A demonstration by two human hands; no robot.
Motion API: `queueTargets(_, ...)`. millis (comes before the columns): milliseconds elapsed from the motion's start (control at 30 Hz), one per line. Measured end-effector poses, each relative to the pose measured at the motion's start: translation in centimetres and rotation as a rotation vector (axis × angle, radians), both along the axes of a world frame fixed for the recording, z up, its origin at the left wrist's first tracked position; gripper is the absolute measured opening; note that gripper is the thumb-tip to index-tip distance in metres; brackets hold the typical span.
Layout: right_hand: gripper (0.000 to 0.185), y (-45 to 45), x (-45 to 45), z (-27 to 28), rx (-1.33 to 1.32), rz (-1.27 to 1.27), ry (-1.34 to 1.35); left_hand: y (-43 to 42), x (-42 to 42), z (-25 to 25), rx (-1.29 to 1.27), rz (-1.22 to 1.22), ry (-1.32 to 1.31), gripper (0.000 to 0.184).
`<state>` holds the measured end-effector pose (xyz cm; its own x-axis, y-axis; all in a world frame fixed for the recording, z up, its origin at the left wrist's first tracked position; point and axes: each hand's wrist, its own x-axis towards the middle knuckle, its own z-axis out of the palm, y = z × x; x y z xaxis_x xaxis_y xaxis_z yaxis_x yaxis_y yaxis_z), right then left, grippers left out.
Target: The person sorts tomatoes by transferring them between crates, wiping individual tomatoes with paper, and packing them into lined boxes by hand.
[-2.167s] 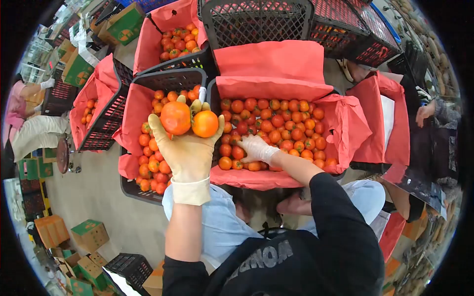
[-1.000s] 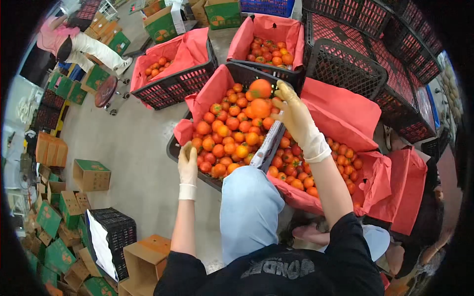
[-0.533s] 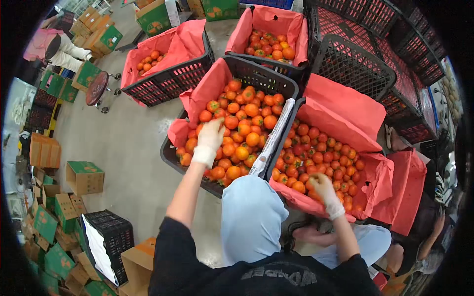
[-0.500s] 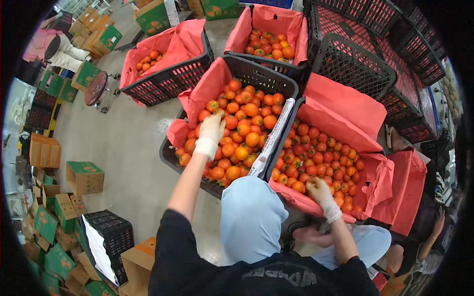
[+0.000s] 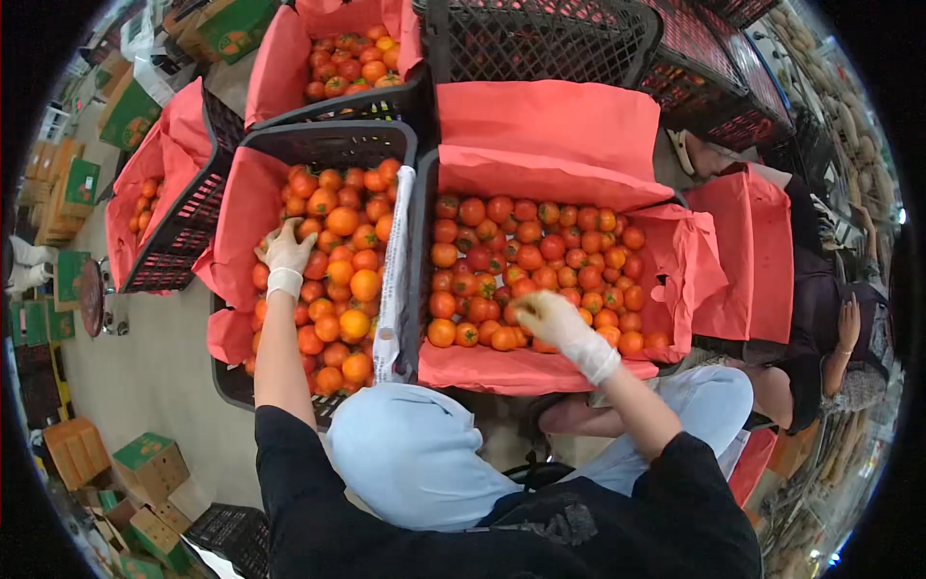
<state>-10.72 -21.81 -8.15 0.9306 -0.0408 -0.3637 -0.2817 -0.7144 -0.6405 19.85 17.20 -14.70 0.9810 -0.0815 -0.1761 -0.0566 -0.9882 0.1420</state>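
Observation:
My left hand (image 5: 285,255), in a pale glove, rests on tomatoes at the left side of the left crate (image 5: 410,145), its thumb and fingers apart. Over the front of the wider right crate is my right hand (image 5: 567,331), also gloved, its fingers bent together against the tomatoes (image 5: 529,257). Anything within those fingers is hidden. Red paper (image 5: 540,174) lines both crates. The left crate's tomatoes (image 5: 341,221) look somewhat larger. A white printed strip (image 5: 391,280) lies along that crate's right edge.
Two more red-lined crates of tomatoes stand behind, one at the far left (image 5: 188,222) and one at the back (image 5: 424,96). Black crates (image 5: 540,39) are stacked at the back. Cartons (image 5: 151,467) lie at the lower left. A co-worker's hand (image 5: 849,323) shows at the right.
The two tomatoes once in my left hand are gone from it. That hand now reaches into the left crate. My right hand went over the left crate, then back to the right one. The view has swung too.

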Motion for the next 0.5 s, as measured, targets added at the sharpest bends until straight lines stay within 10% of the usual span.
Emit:
queueTargets(67,0.029,-1.3,3.3,-0.9,-0.032,-0.066,-0.164,-0.1,0.1,0.3,-0.089,0.094,-0.013,0.057)
queueTargets(133,0.040,-2.0,6.3,-3.6,-0.233,-0.114,-0.172,2.0,1.7,-3.2,-0.741,0.180,-0.128,0.068)
queueTargets(333,0.038,1.8,13.8,-9.1,-0.355,-0.385,0.007,-2.7,-3.1,4.1,-0.376,0.023,-0.485,0.062)
queueTargets(400,0.039,1.9,13.8,-10.0,-0.338,-0.426,-0.100,-3.9,-6.6,6.6,-0.861,-0.129,-0.305,0.055)
queueTargets(500,0.049,1.1,12.8,-8.5,-0.254,-0.501,-0.089,-4.7,-13.8,14.1,-0.712,-0.181,-0.170,0.049)
